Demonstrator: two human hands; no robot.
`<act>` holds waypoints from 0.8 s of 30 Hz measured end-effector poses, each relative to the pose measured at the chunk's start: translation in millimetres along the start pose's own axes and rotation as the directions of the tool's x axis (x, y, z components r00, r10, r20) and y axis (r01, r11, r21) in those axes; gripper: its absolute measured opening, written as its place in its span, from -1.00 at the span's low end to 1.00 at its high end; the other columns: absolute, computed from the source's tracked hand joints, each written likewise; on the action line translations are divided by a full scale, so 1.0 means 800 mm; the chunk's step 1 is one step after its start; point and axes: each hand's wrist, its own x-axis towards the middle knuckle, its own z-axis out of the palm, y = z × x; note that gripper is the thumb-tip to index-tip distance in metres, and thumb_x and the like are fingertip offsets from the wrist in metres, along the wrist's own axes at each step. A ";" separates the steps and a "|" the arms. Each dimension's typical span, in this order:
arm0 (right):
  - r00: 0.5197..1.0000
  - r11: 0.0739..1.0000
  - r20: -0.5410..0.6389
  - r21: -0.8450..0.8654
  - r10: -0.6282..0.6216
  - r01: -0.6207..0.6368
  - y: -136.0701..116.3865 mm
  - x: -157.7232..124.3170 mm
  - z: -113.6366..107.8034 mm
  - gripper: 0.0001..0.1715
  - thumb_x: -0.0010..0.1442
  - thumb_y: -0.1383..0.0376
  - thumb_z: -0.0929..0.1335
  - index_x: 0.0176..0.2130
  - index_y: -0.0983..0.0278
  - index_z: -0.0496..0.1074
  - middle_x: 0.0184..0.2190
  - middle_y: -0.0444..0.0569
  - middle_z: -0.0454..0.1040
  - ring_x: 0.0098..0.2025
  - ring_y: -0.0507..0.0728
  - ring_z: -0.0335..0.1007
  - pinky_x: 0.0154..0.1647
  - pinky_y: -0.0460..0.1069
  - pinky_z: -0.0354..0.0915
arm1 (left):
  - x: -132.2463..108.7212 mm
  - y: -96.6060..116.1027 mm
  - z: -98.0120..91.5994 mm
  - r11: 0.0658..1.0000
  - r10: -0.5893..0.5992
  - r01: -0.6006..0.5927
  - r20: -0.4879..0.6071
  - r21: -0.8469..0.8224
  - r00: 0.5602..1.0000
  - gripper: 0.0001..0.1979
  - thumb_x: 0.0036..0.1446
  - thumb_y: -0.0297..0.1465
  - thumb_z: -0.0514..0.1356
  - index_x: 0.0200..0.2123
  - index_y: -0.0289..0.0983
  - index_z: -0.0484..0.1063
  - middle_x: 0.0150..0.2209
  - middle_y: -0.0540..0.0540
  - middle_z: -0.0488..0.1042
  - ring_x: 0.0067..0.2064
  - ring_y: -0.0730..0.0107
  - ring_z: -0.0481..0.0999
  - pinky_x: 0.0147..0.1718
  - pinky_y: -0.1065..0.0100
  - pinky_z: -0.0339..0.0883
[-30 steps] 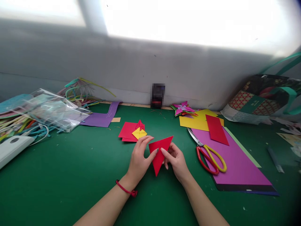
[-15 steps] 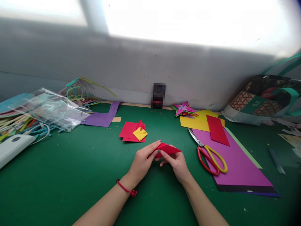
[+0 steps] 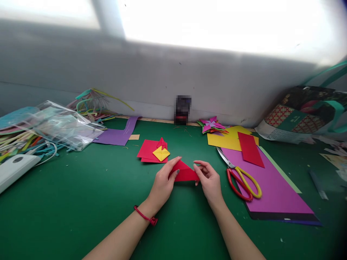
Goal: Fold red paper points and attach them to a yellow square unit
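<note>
A folded red sheet of paper (image 3: 185, 172) is held a little above the table between both hands. My left hand (image 3: 165, 179) grips its left side, thumb in front and fingers behind. Its right corner is pinched between the thumb and fingers of my right hand (image 3: 209, 180). Just beyond my left hand lie flat red paper squares (image 3: 146, 150), with a folded yellow paper piece (image 3: 161, 154) and a small folded red piece (image 3: 162, 142) on top. Scissors (image 3: 241, 177) with one red and one yellow handle rest to the right of my right hand.
Purple sheets (image 3: 279, 195), a red strip (image 3: 249, 148) and yellow paper (image 3: 222, 141) lie at right. A stack of paper stars (image 3: 212, 125) sits near the wall. A clear plastic bag (image 3: 73, 126) and colourful strips crowd the left; a patterned bag (image 3: 287, 115) stands back right.
The red paper has turned so its broad triangular face shows. My right hand has shifted slightly right and now pinches the paper's right corner; my left hand keeps its hold.
</note>
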 end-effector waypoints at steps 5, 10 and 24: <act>0.997 0.976 0.075 -0.212 -0.026 0.042 0.004 -0.001 0.000 -0.72 0.02 0.10 0.31 -0.41 0.26 0.43 -0.56 -0.11 0.36 -0.52 0.05 0.21 -0.54 -0.09 0.15 | 0.002 -0.004 0.000 1.000 0.008 -0.007 0.036 -0.021 0.999 -0.59 0.14 -0.48 -0.07 0.07 -0.12 0.14 0.13 0.03 0.15 0.14 0.39 0.11 0.07 0.32 0.06; 0.983 0.931 0.168 -0.345 -0.068 0.123 0.006 -0.003 0.001 -0.74 0.07 0.12 0.27 -0.42 0.25 0.41 -0.60 -0.13 0.31 -0.55 0.04 0.16 -0.54 -0.08 0.09 | 0.000 -0.011 0.000 1.000 -0.007 0.006 0.060 0.009 0.998 -0.58 0.14 -0.51 -0.08 0.06 -0.10 0.15 0.11 0.03 0.20 0.11 0.39 0.19 0.04 0.33 0.13; 0.983 0.964 0.180 -0.264 0.040 0.009 0.010 0.015 -0.025 -0.66 0.04 0.08 0.28 -0.38 0.31 0.42 -0.58 -0.12 0.36 -0.53 0.04 0.24 -0.54 -0.10 0.15 | -0.004 -0.002 -0.021 0.704 0.289 -0.499 0.438 0.505 0.851 -0.75 0.16 -0.53 -0.06 -0.13 -0.23 0.29 -0.12 -0.09 0.35 -0.09 0.34 0.31 -0.10 0.23 0.23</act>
